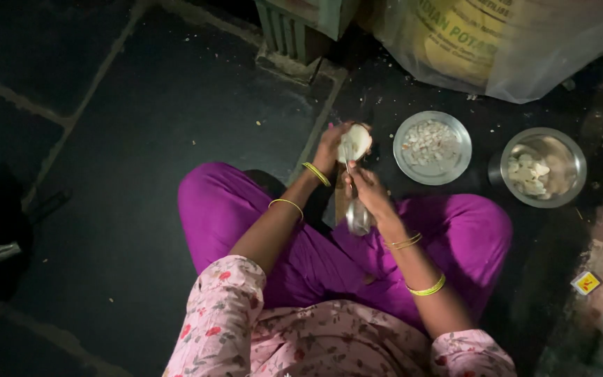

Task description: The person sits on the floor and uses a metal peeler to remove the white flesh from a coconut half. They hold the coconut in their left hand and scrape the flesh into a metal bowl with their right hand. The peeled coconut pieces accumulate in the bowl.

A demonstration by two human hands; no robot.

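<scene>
The fingers of the left hand (332, 145) were curled around a pale, white-fleshed coconut half (355, 143), holding it up above the dark stone floor (141, 139) just in front of the person's crossed legs. The right hand (368, 192) was closed about a shiny metal spoon (354, 209), its thin end reaching up to touch the white flesh while its bowl hung below the fist. Yellow bangles (315, 174) circled both wrists, and purple trousers (232, 202) covered the knees on either side. Just to the right of the coconut, a round steel plate (432, 147) sat on the floor holding small white pieces. Farther right, a steel bowl (543, 167) held larger white chunks. Behind them, near the floor's far edge, stood a translucent plastic sack (511, 42).
</scene>
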